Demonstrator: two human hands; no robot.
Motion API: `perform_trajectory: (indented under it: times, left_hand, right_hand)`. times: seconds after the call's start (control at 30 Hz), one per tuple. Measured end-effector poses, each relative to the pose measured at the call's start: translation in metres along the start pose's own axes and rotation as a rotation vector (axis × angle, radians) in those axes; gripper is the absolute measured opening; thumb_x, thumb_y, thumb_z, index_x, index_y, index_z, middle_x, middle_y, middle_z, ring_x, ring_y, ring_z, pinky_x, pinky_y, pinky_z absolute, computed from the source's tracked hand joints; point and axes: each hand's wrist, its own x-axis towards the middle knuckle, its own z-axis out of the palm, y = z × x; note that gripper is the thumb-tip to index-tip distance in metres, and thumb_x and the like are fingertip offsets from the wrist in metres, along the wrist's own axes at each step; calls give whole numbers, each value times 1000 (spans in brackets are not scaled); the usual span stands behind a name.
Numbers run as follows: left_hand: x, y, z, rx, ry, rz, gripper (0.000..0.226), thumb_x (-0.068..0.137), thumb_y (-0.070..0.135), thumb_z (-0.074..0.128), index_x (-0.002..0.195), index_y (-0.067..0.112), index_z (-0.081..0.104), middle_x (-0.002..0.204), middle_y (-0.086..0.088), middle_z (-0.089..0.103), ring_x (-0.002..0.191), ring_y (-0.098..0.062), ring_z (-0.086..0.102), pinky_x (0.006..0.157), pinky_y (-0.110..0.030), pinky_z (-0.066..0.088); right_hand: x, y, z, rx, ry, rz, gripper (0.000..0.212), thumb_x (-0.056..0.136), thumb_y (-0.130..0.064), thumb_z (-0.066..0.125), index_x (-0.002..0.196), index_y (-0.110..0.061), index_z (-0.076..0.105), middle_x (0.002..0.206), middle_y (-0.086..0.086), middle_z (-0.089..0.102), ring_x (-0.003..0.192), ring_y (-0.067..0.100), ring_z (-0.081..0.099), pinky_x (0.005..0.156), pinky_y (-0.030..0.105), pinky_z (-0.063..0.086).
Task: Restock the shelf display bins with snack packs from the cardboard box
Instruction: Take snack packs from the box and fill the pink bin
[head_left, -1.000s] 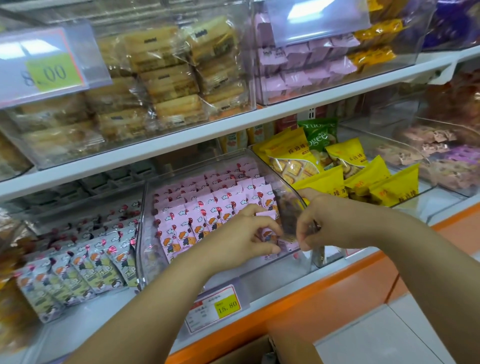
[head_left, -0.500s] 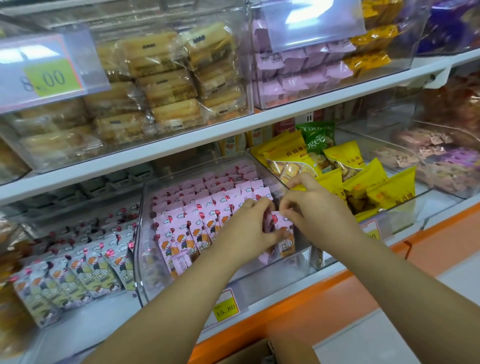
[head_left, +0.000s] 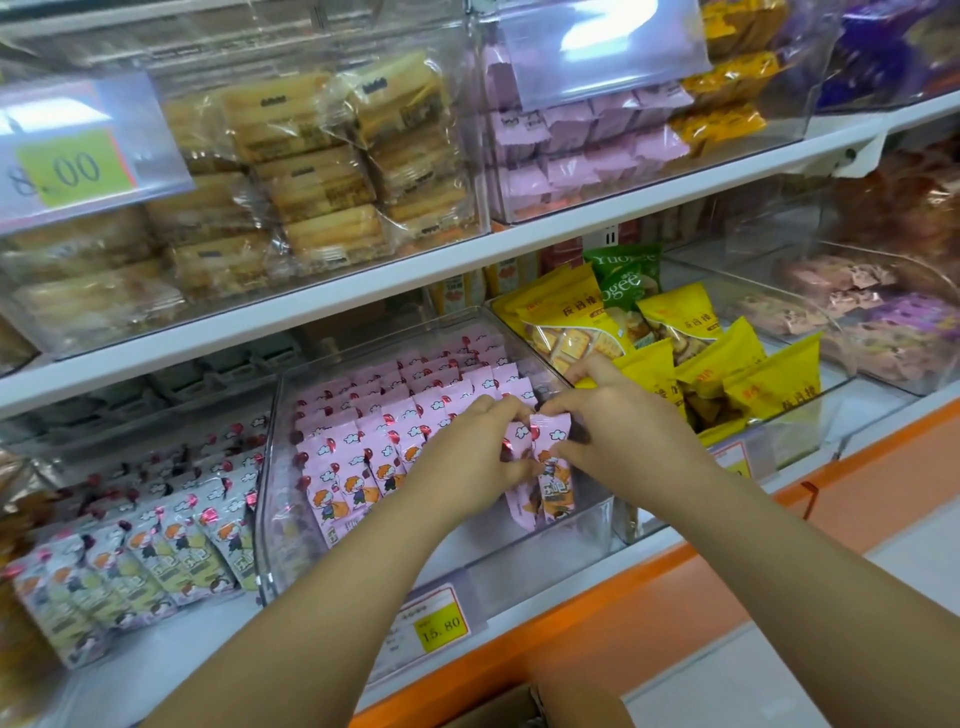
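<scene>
small pink snack packs (head_left: 551, 470) printed with a cartoon figure and white clouds are stood upright in rows inside a clear display bin (head_left: 545, 548); two packs at the bin's front right are being held; the left hand (head_left: 467, 457) is curled round one, and the right hand (head_left: 618, 431) is pinched on the one beside it, fingertips nearly meeting; the bin is set on an orange-fronted shelf (head_left: 649, 597), a price tag (head_left: 441, 621) below; yellow bags (head_left: 769, 379) are seen to the right; a cardboard box (head_left: 498, 709) is glimpsed at the bottom edge

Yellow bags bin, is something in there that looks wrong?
Yes. One green bag stands at the back among the yellow bags. It is the only green one there, so it looks misplaced.
</scene>
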Motion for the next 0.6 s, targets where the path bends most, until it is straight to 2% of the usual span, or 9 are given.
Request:
perform_trajectory:
  times: [0.07,0.23,0.3,0.4,0.53,0.6]
  left_hand:
    - [-2,-4,-2,-16,-13,17,44,85,31,70,124,29,47,125,3,50,84,-15,54,78,-33,46]
    - [-2,-3,-11,-15,-89,39,62,88,23,67,140,35,36,133,4,50,83,-13,48,72,-28,39]
    - [0,2,-13,38,-120,53,56,89,26,65,138,31,40,124,2,52,86,-15,50,70,-26,36]
    - [3,11,-10,117,-92,43,40,89,36,63,124,24,49,108,-1,55,98,-23,55,77,-32,46]
    - [10,9,-8,148,-20,-17,32,88,31,61,117,19,55,110,-5,61,100,-27,57,80,-37,50]
    - [12,6,-8,149,24,-39,32,88,30,61,117,18,57,112,-7,59,102,-28,56,79,-35,49]
  right_hand:
    - [1,-1,0,-22,-7,6,40,88,-37,64,128,-34,55,138,-7,31,103,17,56,67,26,37]
    - [2,-4,0,-33,6,14,32,89,-33,64,120,-34,56,134,-6,32,95,18,57,65,27,37]
    - [1,-5,2,-37,16,15,27,89,-33,63,115,-34,56,133,-5,31,92,19,57,64,27,36]
    - [0,-4,4,-15,35,-1,22,88,-31,63,110,-32,57,132,-6,32,92,21,58,63,27,35]
    - [2,2,-1,101,49,-29,28,83,-30,69,110,-30,61,126,-8,42,103,18,56,72,28,45]
    - [3,5,-5,169,82,-39,30,82,-27,72,111,-28,63,121,-6,50,99,17,56,78,32,49]
